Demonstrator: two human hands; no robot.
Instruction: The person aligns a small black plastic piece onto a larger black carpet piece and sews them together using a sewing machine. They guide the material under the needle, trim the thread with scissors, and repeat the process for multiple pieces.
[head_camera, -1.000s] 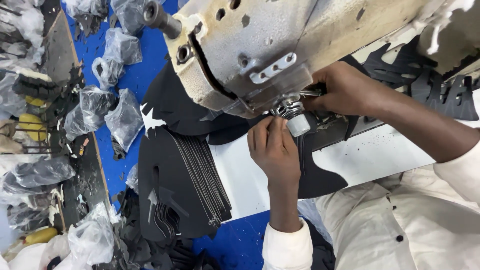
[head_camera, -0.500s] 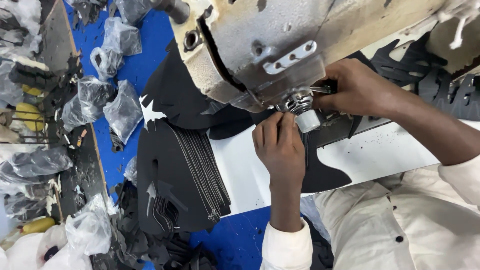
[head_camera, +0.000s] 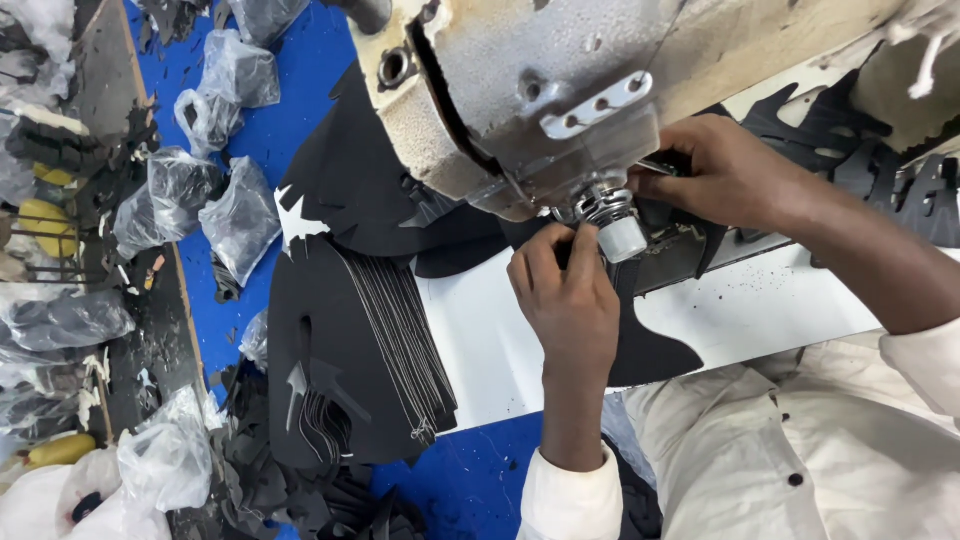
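A worn beige sewing machine head (head_camera: 560, 90) hangs over a white table (head_camera: 760, 310). Under its round metal foot (head_camera: 612, 222) lies a black cut piece (head_camera: 650, 350). My left hand (head_camera: 570, 295) comes up from the bottom and pinches the piece right beside the foot. From the right my right hand (head_camera: 730, 175) reaches in, its fingers closed on the black material behind the foot. The needle point itself is hidden by the machine and my fingers.
A thick stack of black cut pieces (head_camera: 370, 350) lies left of my left hand. Another black piece with a white star shape (head_camera: 300, 222) lies above it. Clear plastic bags (head_camera: 240, 215) sit on the blue surface (head_camera: 470, 480), black offcuts (head_camera: 300, 495) below.
My left hand's fingers have crept up closer to the metal foot. The right hand stays behind the foot. The view has shifted slightly.
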